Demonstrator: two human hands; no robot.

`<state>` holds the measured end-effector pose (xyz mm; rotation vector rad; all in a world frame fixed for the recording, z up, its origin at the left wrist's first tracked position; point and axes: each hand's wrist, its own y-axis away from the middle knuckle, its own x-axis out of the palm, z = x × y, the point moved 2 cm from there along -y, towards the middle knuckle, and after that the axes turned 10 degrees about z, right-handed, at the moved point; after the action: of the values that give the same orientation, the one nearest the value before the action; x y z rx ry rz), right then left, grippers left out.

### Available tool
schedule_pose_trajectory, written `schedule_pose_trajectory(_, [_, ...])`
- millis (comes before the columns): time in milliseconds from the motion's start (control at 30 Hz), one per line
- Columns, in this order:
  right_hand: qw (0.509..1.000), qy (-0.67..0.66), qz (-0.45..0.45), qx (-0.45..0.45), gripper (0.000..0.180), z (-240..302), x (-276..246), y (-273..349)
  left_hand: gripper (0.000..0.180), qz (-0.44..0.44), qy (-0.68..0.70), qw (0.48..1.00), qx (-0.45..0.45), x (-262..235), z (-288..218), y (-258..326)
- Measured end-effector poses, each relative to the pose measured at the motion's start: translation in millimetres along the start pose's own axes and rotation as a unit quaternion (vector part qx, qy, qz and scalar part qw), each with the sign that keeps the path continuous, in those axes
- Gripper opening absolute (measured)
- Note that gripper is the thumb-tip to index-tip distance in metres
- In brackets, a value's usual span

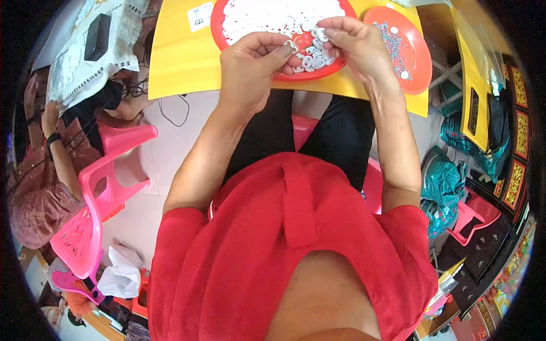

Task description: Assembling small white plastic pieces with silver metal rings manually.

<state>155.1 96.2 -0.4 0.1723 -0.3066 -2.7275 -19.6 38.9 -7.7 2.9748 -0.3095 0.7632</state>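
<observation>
On the table (182, 65): we have a red tray (216, 28) and, to its right, a red plate (418, 54).
Tray: white pieces (264, 17) heaped inside, bare red showing between our hands.
Plate: small silvery parts (392, 45), two white discs (405, 74).
Left hand (253, 65): our thumb and finger pinch a white loop (293, 46) over the tray.
Right hand (358, 48): our fingertips pinch another loop (322, 35) nearby.

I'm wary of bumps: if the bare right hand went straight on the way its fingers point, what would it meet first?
Likely the heap of small white plastic-looking pieces in the round red tray, though depth is unclear: the right hand might pass above them.
</observation>
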Motion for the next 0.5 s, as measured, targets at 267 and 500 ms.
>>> schedule_pose_trajectory(267, [0.978, -0.183, 0.082, -0.056, 0.020, 6, 15, 37, 0.012, 0.026, 0.017, 0.999, 0.007, 9, 5, 2])
schedule_pose_trajectory(500, [0.986, -0.118, 0.085, -0.079, 0.019, 15, 22, 49, 0.014, 0.049, 0.007, 0.999, 0.013, 12, 5, 5])
